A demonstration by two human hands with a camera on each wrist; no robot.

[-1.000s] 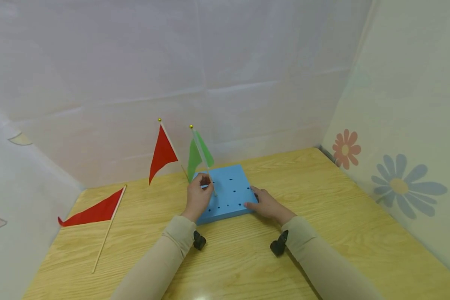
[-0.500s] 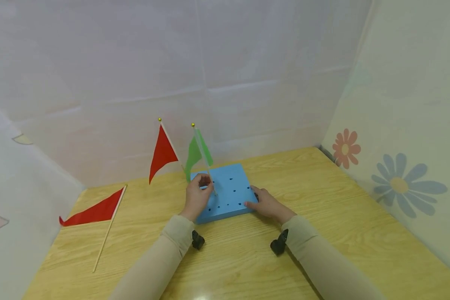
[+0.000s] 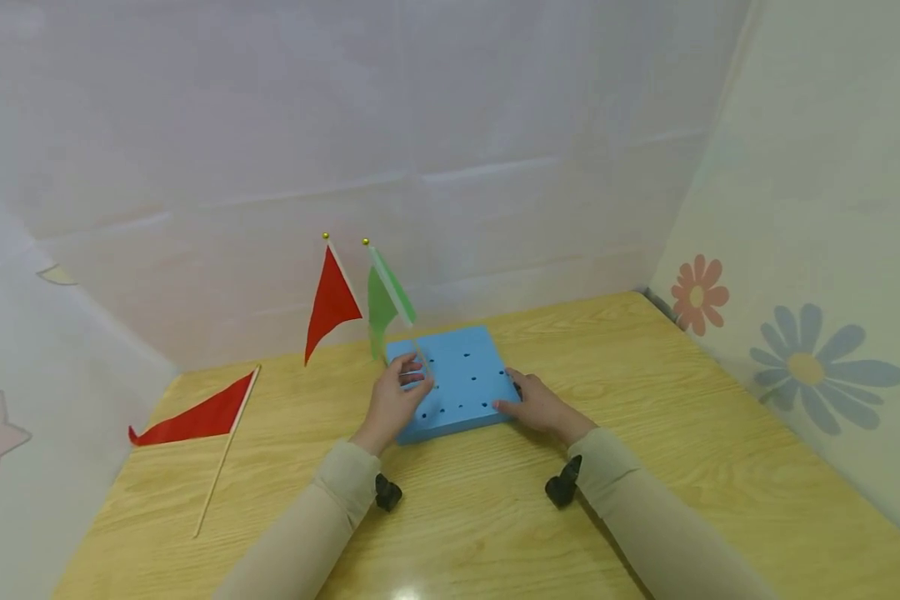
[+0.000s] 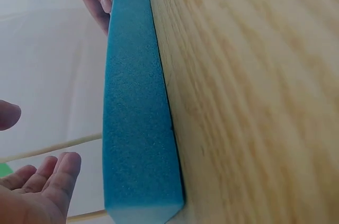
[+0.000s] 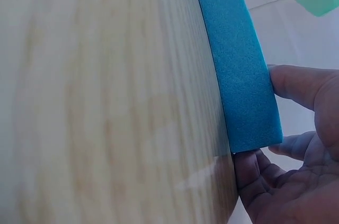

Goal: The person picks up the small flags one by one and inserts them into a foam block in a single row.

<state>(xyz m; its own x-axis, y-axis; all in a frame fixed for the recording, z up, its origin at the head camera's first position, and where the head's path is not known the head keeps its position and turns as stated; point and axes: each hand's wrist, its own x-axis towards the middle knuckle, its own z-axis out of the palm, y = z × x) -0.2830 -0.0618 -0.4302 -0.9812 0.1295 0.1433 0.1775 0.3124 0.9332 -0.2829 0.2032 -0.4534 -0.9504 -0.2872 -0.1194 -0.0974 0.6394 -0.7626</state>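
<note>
A green flag [image 3: 382,304] stands in the blue foam block [image 3: 461,367], its stick leaning left. My left hand [image 3: 397,398] is beside that stick over the block's left part. In the left wrist view the stick [image 4: 55,147] passes between thumb and fingers [image 4: 66,171], apart from both. My right hand [image 3: 543,406] holds the block's near right corner. Its thumb [image 5: 296,82] lies on the top face and its fingers [image 5: 251,173] are against the side. A red flag [image 3: 333,302] rises at the block's far left, its foot hidden behind the green cloth.
Another red flag [image 3: 202,414] lies on the wooden table [image 3: 480,517] at the left, its stick pointing toward the near edge. Several small holes dot the block's top. A pale sheet [image 3: 495,225] hangs behind the table, a flower-printed one [image 3: 817,250] at the right.
My left hand has let go of the green flag's stick, its fingers spreading. The flag's top has tipped left. My right hand keeps its hold on the block.
</note>
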